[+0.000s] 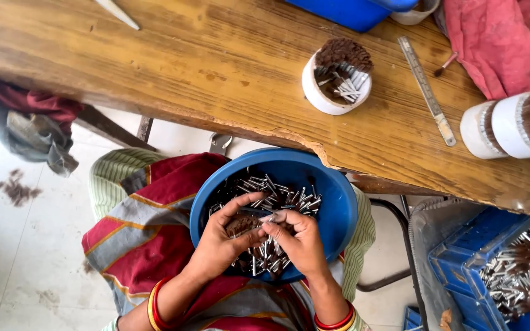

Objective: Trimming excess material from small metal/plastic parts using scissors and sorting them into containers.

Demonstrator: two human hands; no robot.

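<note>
Hands [265, 239] over blue bowl [332, 184]; table [216, 73] beyond.

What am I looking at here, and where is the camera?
The camera sits on a person's head, looking down at their own two bare hands; no machine is involved. A round blue plastic bowl on their lap holds many small shiny metal tubes. The left hand pinches a tuft of brown fibre, and the right hand touches it with its fingertips. Above is a worn wooden table with a white round cup of fibre and tubes, a metal ruler and a pink cloth.
</note>
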